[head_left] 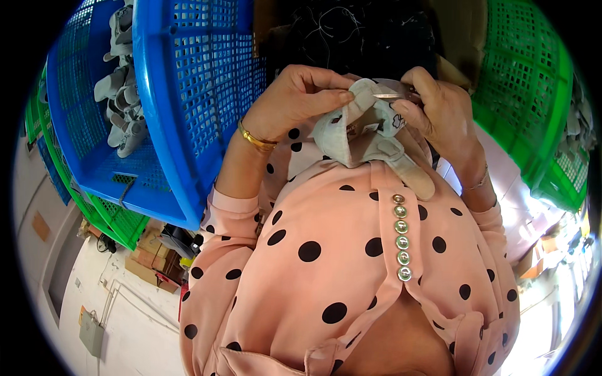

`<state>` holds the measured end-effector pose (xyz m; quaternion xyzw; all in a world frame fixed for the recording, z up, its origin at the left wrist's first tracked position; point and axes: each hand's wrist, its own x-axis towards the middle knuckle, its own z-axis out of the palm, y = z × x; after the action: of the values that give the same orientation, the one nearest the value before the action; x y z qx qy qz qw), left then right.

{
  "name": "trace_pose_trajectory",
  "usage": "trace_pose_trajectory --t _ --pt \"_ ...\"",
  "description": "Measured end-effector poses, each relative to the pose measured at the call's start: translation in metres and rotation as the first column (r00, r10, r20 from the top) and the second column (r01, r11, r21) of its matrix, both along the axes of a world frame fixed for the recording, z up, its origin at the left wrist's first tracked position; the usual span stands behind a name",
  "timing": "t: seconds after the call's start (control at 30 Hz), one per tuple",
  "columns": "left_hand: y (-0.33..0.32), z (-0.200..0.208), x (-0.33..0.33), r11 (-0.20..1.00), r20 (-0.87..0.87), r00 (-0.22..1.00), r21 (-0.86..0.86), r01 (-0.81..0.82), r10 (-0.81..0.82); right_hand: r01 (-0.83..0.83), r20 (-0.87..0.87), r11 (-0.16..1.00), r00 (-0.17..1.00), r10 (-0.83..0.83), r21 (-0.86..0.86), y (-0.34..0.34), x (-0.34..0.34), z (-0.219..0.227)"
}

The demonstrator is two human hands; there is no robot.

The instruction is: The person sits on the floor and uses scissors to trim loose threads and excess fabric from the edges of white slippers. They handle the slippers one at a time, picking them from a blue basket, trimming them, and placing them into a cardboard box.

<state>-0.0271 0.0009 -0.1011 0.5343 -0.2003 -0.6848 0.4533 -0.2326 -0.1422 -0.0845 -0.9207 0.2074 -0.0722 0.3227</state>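
Fabric piece [334,139] is pinched by left hand [290,103], right hand [443,108] curled round tool [387,96].

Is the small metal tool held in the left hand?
No: the right hand holds the metal tool; the left hand pinches the pale shoe.

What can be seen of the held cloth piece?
The cloth piece is pale and soft-looking, with a dark outlined mark and a rounded strip pointing lower right. Held before the polka-dot shirt, it is pinched at its upper edge by the left hand; the right hand holds a thin metal tool close by.
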Motion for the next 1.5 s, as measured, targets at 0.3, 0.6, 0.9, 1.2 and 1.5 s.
trace_pose_trajectory --t 0.3,0.6,0.9,1.2,1.5 --pt "0.004 -0.005 0.010 0.998 -0.090 0.995 -0.052 0.031 -0.036 -0.147 -0.031 0.919 0.989 0.146 -0.366 0.001 0.011 0.001" --pt "0.002 -0.002 0.007 0.999 -0.061 0.998 -0.032 0.032 -0.033 -0.008 -0.072 0.997 0.997 0.003 -0.071 -0.004 0.011 -0.002" --pt "-0.012 0.002 -0.009 0.997 0.069 0.996 -0.044 0.058 -0.055 0.072 -0.082 0.990 0.993 -0.082 -0.118 0.003 -0.003 -0.002" --pt "-0.011 -0.001 -0.005 1.000 0.062 0.998 0.024 0.011 -0.012 0.092 -0.043 0.960 0.993 -0.107 -0.266 0.013 -0.005 -0.001" --pt "-0.004 -0.002 -0.006 0.996 -0.032 0.995 0.012 -0.089 0.090 0.081 -0.033 0.940 0.995 -0.098 -0.332 0.018 0.002 0.000"
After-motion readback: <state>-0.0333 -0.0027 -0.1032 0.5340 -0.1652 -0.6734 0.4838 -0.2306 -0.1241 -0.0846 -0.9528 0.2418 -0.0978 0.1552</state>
